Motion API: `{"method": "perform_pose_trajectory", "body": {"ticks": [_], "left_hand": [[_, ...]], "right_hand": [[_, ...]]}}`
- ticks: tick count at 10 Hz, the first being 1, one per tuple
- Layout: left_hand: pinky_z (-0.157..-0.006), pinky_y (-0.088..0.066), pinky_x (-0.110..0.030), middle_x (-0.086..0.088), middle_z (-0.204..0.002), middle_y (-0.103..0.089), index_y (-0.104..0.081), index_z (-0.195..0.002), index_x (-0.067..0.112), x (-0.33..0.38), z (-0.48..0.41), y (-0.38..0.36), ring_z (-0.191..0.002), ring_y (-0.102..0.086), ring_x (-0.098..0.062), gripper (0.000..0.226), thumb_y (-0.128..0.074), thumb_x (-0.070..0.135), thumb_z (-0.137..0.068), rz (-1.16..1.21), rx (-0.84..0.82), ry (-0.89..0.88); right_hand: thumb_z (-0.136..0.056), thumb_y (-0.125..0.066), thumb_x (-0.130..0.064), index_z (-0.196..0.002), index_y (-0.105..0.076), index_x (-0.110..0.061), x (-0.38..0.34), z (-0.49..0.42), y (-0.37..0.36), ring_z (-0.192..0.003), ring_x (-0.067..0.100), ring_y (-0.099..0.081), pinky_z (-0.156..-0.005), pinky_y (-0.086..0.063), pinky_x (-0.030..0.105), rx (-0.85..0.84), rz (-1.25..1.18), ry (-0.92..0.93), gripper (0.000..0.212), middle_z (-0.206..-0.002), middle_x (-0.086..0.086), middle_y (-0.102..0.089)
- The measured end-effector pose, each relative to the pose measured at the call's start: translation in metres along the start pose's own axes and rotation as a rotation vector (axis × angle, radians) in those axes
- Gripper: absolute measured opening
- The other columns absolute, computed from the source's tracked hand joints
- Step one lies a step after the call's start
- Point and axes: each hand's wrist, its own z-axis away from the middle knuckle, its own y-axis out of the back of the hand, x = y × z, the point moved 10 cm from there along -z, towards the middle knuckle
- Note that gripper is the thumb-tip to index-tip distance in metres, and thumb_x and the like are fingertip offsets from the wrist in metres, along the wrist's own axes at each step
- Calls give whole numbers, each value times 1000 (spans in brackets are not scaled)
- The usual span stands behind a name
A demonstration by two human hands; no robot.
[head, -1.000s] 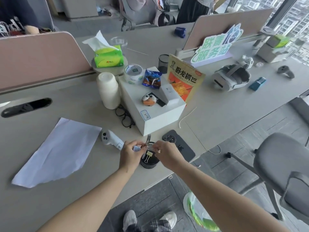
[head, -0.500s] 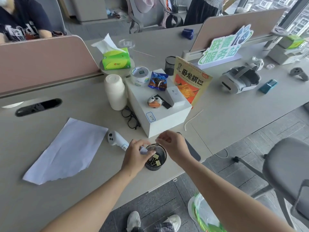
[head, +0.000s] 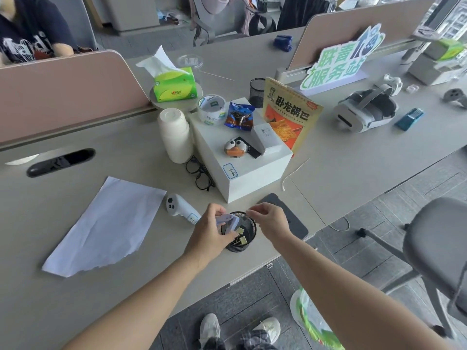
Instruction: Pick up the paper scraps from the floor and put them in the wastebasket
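- Right now my left hand [head: 211, 232] is closed in a pinch on small pale paper scraps [head: 228, 221], held just over the near-left rim of the black mesh cup [head: 241, 234] on the worktop [head: 353, 157]
- My right hand [head: 271, 222] hovers at the cup's far-right rim, thumb and forefinger drawn close together; whether that grip holds anything I cannot tell, it is too small to make out
- Binder clips [head: 241, 236] lie inside the cup, so I judge it a clip holder and not the bin I want
- The relation that matters: the wastebasket [head: 312, 322], with its white and green liner, stands on the floor [head: 252, 296] below the worktop edge, down and to my right, beside my right foot [head: 269, 327]
- From the scraps it lies toward me and downward, well apart from both hands, half hidden by my right forearm
- The right hand is on the nearer side, but the scraps sit in the left, so the left would have to cross over the worktop edge, or pass them across
- I see no scraps on the visible floor; a large torn paper sheet [head: 106, 228] lies flat on the worktop to my left
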Motion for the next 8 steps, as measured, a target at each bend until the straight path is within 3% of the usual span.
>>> {"method": "perform_pose_trajectory", "body": {"ticks": [1, 2, 3, 4, 6, 7, 8], "left_hand": [[-75, -46, -20, 7, -106, -49, -56, -101, 18, 19, 0, -4, -89, -57, -10, 42, -82, 15, -69, -199, -5, -139], [-75, -47, -20, 8, -109, -48, -62, -112, 20, 26, -4, -16, -85, -58, -9, 42, -76, 13, -73, -311, -70, -164], [-81, -38, -25, 7, -109, -58, -55, -121, 25, 29, -7, -23, -98, -54, -16, 52, -76, 33, -74, -514, -61, -187], [-82, -30, -36, 13, -105, -65, -49, -117, 30, 30, -10, -31, -100, -46, -18, 57, -70, 58, -72, -797, -41, -176], [-85, -26, -37, 11, -107, -66, -43, -128, 34, 30, -10, -34, -107, -47, -19, 69, -69, 60, -70, -843, -86, -166], [-86, -24, -38, 17, -112, -65, -46, -132, 42, 32, -7, -20, -109, -46, -15, 63, -66, 59, -75, -765, -70, -130], [-85, -27, -37, 19, -119, -61, -53, -125, 42, 33, -4, -2, -110, -47, -15, 55, -67, 57, -73, -716, 14, -142]], "right_hand": [[-81, -75, -30, -85, -71, -18, 5, -1, 4, -67, 9, -61, -69, -52, 31, -2, -31, -29, 13, -81, -3, -72], [-84, -73, -26, -88, -70, -14, 15, 0, 7, -65, 9, -61, -62, -49, 24, -23, -82, -82, 13, -79, -4, -71], [-87, -70, -21, -89, -70, -11, 21, 1, 6, -61, 8, -59, -58, -47, 19, -33, -102, -109, 10, -76, -1, -70], [-91, -64, -17, -90, -68, -9, 29, 5, 9, -58, 8, -56, -55, -45, 17, -29, -144, -151, 9, -72, 0, -67], [-94, -59, -12, -87, -66, -9, 36, 10, 10, -60, 12, -55, -59, -46, 22, -50, -245, -205, 11, -74, 3, -66], [-96, -55, -14, -92, -68, -10, 36, 16, 11, -63, 13, -58, -60, -45, 22, -89, -241, -218, 14, -85, 4, -70], [-96, -56, -17, -102, -70, -7, 34, 22, 17, -68, 13, -61, -54, -43, 13, -88, -190, -212, 18, -94, 6, -72]]}}
